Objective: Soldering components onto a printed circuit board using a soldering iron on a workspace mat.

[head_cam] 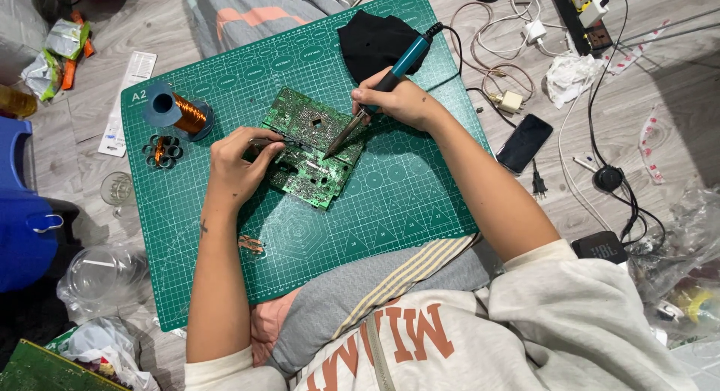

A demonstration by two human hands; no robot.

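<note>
Near the middle of the frame, my right hand [401, 100] is wrapped around the teal handle of a soldering iron [382, 87], its tip angled down onto the green circuit board [311, 147]. My left hand [236, 169], just left of the board, pinches thin metal tweezers [274, 142] whose points reach onto the board close to the iron's tip. That board lies flat on a green cutting mat [390, 203] spread over the floor. Toward the upper left of the mat I see a spool of copper wire [180, 112] with small copper coils [163, 151] beside it. Above the board sits a black cloth [371, 38]. Off the mat at the right lies a dark phone [524, 142].
</note>
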